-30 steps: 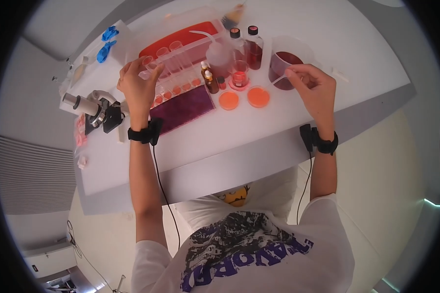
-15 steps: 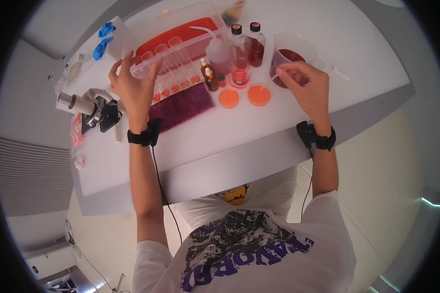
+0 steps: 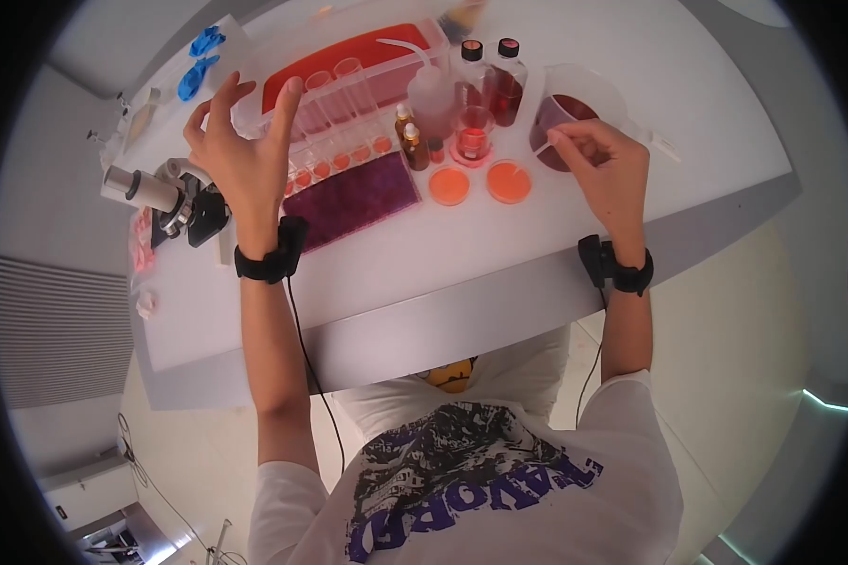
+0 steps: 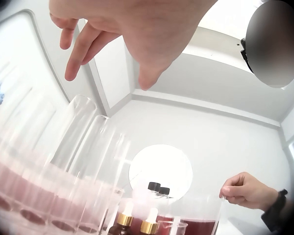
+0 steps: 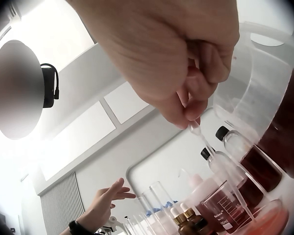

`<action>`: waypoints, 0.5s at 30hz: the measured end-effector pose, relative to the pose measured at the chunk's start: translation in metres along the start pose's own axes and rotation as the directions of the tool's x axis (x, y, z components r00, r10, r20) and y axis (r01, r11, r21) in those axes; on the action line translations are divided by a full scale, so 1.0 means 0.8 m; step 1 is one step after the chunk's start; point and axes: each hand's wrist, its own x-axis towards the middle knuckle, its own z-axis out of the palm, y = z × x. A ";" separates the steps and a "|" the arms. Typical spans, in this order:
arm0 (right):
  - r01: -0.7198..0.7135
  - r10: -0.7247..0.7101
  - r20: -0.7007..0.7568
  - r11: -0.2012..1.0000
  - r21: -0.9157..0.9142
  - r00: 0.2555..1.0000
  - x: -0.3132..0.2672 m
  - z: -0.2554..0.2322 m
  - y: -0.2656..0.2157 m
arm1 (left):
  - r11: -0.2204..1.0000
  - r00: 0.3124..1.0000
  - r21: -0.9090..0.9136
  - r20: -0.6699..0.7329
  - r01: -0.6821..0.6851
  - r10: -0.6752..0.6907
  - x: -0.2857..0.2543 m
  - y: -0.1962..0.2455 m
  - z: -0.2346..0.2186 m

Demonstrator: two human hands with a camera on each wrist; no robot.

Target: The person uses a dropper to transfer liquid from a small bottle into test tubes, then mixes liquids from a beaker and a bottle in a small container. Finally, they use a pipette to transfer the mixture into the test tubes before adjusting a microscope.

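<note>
My right hand [image 3: 605,169] pinches the top of a thin clear plastic pipette [image 5: 220,166] between thumb and fingertips. The pipette's stem slants down to an orange petri dish [image 5: 272,220], its lower end overlapping the dish in the right wrist view. In the head view this hand is just in front of a large clear pitcher [image 3: 605,89] of dark red liquid. My left hand [image 3: 240,165] holds nothing; its fingers and thumb are spread apart. It hovers beside and above tall clear test tubes [image 3: 350,89] in a clear rack, some with reddish contents at the bottom.
A second orange dish [image 3: 448,186] lies beside the first. Behind stand a small beaker [image 3: 474,141], brown dropper bottles [image 3: 415,151], a wash bottle [image 3: 431,104] and black-capped bottles [image 3: 507,89]. A purple rectangular slab [image 3: 353,205] fronts the rack; a microscope [image 3: 165,200] stands left.
My left hand has moved left and up from the test tubes, its fingers spreading wider. My right hand dipped toward the dish, then shifted slightly right, still pinching the pipette.
</note>
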 end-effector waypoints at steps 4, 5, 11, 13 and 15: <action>0.010 -0.009 -0.029 1.000 0.009 1.000 0.000 -0.004 0.001 | 1.000 1.000 -0.010 -0.020 0.000 0.000 0.001 -0.003 -0.003; 0.003 -0.002 -0.041 1.000 0.018 0.999 0.001 -0.004 -0.001 | 1.000 1.000 -0.008 -0.023 0.001 -0.002 0.002 -0.004 -0.004; 0.022 0.005 -0.128 0.978 0.206 0.992 0.023 0.007 -0.022 | 0.999 0.997 -0.041 -0.075 -0.025 0.022 0.007 0.001 -0.011; -0.011 0.030 -0.084 0.975 0.220 0.996 0.026 0.019 -0.028 | 0.998 0.997 -0.054 -0.076 -0.028 0.024 0.007 0.000 -0.012; -0.040 0.050 -0.039 0.972 0.234 0.998 0.031 0.030 -0.026 | 0.997 0.997 -0.081 -0.071 -0.008 0.003 0.006 0.004 -0.013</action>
